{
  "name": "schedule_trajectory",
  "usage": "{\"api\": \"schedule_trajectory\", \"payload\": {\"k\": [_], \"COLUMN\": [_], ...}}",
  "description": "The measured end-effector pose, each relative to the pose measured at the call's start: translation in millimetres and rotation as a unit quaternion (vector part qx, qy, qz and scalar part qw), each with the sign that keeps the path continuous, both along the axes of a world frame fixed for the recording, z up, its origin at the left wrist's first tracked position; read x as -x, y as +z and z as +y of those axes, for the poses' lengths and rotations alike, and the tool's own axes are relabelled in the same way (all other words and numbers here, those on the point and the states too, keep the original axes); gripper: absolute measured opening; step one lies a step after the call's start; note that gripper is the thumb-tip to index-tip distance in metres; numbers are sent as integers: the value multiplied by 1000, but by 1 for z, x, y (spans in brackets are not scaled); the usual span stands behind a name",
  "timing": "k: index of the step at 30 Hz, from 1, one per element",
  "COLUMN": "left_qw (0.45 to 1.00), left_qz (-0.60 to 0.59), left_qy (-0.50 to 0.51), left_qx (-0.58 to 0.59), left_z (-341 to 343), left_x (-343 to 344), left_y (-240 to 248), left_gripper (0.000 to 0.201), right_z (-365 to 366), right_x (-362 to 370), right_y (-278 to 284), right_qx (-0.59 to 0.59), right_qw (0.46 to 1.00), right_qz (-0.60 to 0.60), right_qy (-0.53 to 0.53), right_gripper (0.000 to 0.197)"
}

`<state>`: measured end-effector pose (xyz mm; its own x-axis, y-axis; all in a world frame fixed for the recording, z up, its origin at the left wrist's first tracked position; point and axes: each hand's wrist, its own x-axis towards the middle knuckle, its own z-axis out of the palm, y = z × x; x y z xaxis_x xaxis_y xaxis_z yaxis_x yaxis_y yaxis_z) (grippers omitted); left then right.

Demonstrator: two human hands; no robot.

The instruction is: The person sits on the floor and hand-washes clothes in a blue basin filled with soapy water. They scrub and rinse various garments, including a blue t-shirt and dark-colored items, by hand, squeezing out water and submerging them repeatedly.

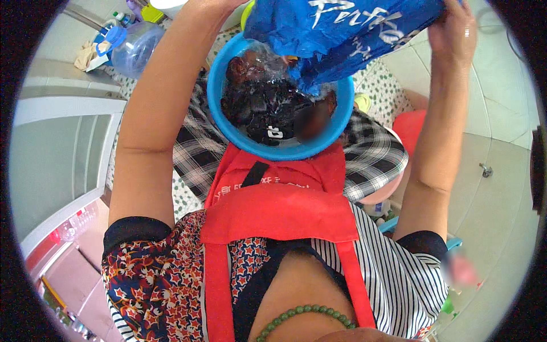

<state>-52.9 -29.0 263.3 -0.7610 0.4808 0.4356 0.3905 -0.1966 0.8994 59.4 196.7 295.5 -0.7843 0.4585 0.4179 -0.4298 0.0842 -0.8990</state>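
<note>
A wet blue garment with white lettering is held up at the top of the head view, its lower edge hanging into a blue basin. At its upper right corner, my right hand is closed on the cloth. Only the base of my left hand shows at the top edge, beside the garment's left side; its fingers are out of view. Dark clothes, one bearing a small white mark, lie in rippling water inside the basin. A lime-yellow thing shows partly behind the garment.
The basin sits against my red apron, between my knees in checked trousers. A clear plastic jug and bottles stand at the far left. A white-framed door panel is at left, a tiled wall at right. Something red is beside my right knee.
</note>
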Motion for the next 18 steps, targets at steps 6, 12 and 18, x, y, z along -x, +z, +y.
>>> {"api": "schedule_trajectory", "payload": {"k": [6, 12, 18], "left_qw": [905, 822, 725], "left_qz": [80, 98, 163], "left_qy": [120, 91, 17], "left_qx": [401, 553, 669], "left_z": [26, 41, 50], "left_x": [40, -25, -55], "left_y": [-207, -297, -350], "left_gripper": [32, 52, 59], "right_z": [34, 5, -29], "right_x": [-5, -11, -22], "right_y": [-174, -325, -404], "right_qx": [-116, -345, -542], "right_qw": [958, 874, 755], "right_qz": [-250, -338, -367], "right_qy": [-77, -48, -51], "right_gripper": [39, 28, 30]}}
